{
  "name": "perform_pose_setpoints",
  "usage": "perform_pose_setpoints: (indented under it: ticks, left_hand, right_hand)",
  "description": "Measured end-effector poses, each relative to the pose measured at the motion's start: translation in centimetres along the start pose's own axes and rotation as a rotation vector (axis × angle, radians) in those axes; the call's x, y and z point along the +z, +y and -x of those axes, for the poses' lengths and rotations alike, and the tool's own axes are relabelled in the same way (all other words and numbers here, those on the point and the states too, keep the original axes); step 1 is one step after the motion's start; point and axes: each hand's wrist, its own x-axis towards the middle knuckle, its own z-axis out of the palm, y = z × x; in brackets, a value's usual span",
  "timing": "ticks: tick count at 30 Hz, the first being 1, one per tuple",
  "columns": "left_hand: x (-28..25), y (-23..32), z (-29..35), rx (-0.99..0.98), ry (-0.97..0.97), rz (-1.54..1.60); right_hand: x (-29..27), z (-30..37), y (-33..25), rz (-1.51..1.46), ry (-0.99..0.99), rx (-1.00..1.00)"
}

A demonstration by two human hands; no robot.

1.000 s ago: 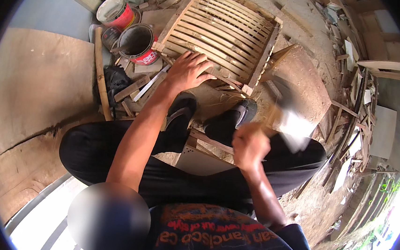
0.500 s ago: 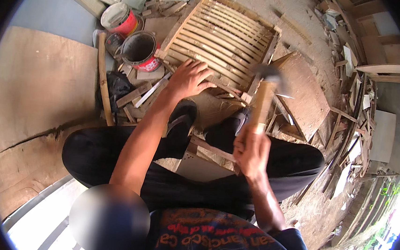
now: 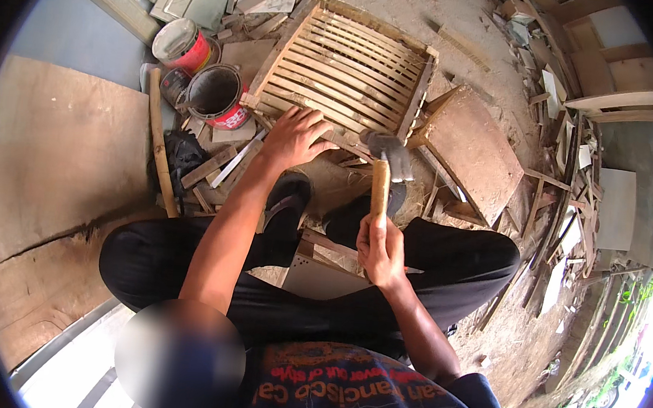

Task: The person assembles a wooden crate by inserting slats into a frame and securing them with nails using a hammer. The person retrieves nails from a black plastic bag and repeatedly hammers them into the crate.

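A slatted wooden frame (image 3: 345, 67) lies on the ground in front of me, with several thin strips running across it. My left hand (image 3: 299, 137) grips its near edge, fingers over the rail and thumb stretched toward the right. In my right hand (image 3: 381, 250) is a hammer (image 3: 381, 184), held by its pale wooden handle. The dark hammer head is at the near right corner of the frame; whether it touches the wood I cannot tell.
Two red-and-grey buckets (image 3: 216, 95) stand left of the frame. To its right sits a dusty wooden box (image 3: 472, 154). Wood scraps (image 3: 573, 185) are heaped along the right side. A plywood panel (image 3: 69, 161) leans at the left, beside a wooden stick (image 3: 162, 141).
The hammer has swung left and down, from over the box side to the frame's near right corner. My left hand keeps its hold on the frame's edge. The whole view has shifted slightly.
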Motion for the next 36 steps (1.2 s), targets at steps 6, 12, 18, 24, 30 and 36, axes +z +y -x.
perform_pose_setpoints:
  ticks: [6, 12, 18, 24, 30, 36]
  left_hand:
    - [0.0, -0.2, 0.6, -0.016, 0.000, -0.020]
    - [-0.4, 0.1, 0.3, 0.003, -0.039, -0.003]
    - [-0.7, -0.1, 0.5, 0.020, -0.023, -0.019]
    - [-0.3, 0.0, 0.2, 0.025, 0.006, -0.037]
    - [-0.7, -0.3, 0.6, 0.023, -0.004, -0.013]
    - [0.1, -0.3, 0.8, 0.031, -0.016, -0.053]
  right_hand:
    - [0.0, 0.1, -5.1, -0.093, 0.071, -0.002]
    - [-1.2, -1.6, 1.8, 0.241, 0.080, -0.231]
    - [-1.0, 0.1, -1.3, -0.122, 0.070, 0.036]
    - [-0.8, -1.8, 1.2, -0.076, 0.069, 0.276]
    - [-0.9, -0.1, -5.2, -0.361, 0.146, -0.542]
    - [-1.6, -1.6, 1.7, 0.286, 0.079, 0.189]
